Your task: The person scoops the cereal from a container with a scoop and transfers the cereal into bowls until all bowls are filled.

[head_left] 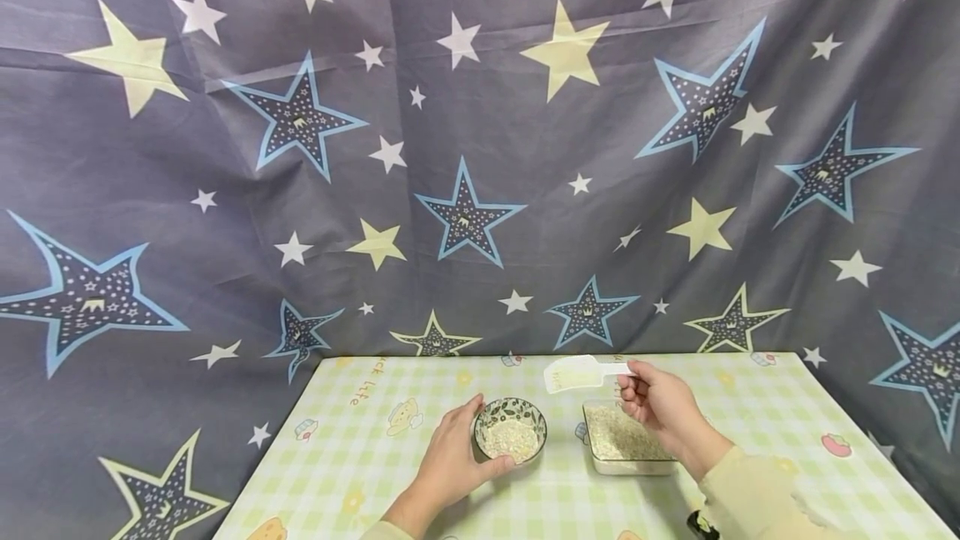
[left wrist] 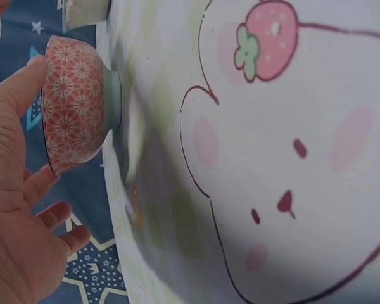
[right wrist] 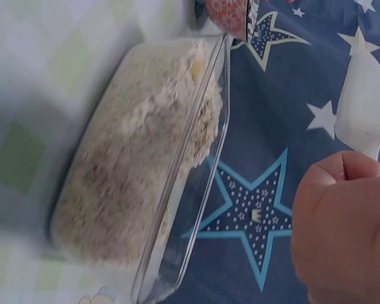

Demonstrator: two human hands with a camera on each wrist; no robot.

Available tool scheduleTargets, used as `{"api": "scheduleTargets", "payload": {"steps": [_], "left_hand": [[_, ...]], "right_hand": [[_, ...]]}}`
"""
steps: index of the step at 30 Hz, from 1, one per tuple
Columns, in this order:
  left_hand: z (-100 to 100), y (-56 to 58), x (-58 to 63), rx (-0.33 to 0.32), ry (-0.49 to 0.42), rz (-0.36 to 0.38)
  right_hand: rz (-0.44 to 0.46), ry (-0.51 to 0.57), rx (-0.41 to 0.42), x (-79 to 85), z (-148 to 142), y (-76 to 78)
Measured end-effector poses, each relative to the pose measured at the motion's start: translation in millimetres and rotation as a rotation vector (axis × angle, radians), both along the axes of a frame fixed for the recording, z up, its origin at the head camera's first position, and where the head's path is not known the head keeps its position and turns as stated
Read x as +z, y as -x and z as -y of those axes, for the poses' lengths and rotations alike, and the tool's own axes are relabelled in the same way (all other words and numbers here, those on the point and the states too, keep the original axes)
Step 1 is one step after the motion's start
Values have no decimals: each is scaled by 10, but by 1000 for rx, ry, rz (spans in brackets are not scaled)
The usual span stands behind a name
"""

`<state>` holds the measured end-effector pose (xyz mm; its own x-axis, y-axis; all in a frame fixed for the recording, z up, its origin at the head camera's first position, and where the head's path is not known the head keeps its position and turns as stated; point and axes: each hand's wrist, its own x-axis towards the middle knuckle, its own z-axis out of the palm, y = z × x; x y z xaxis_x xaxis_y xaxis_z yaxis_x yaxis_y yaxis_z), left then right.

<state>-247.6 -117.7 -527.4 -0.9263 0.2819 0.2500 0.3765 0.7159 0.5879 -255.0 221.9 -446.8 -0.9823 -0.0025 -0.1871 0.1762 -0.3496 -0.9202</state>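
My left hand (head_left: 461,452) holds a small bowl (left wrist: 73,104) by its rim, thumb on the near side and fingers on the far left. The bowl is red-patterned outside with a leafy pattern inside, and stands upright on the table with pale oat flakes (head_left: 510,440) in it. In the head view, my right hand (head_left: 663,407) grips the handle of a white scoop (head_left: 576,375), raised above the back of the table. Below that hand is a clear rectangular container (head_left: 633,467) of oat flakes (right wrist: 123,164), partly hidden by the hand in the head view.
A green-and-white checked tablecloth (head_left: 397,473) with cartoon prints covers the table. Behind its back edge hangs a dark star-patterned curtain (head_left: 495,132). The container stands to the right of the bowl, with a strip of cloth between them.
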Motion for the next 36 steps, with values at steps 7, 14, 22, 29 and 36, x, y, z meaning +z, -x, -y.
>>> {"api": "scheduleTargets", "payload": {"steps": [7,14,22,29,36], "left_hand": [[17,20,-6,2,-1,15],[30,38,-6,-7,9,33],[32,38,11,0,23,56],[27,38,19,1,28,70],[28,41,8,7,23,61]], "right_hand": [[-26,-50,7,-17,206,45],[-46,-144,-12,-14,351,46],[-69,-216,-41,-2,442,75],[-88,-273,-61,8,492,85],[-104,-302,-59,32,540,65]]}}
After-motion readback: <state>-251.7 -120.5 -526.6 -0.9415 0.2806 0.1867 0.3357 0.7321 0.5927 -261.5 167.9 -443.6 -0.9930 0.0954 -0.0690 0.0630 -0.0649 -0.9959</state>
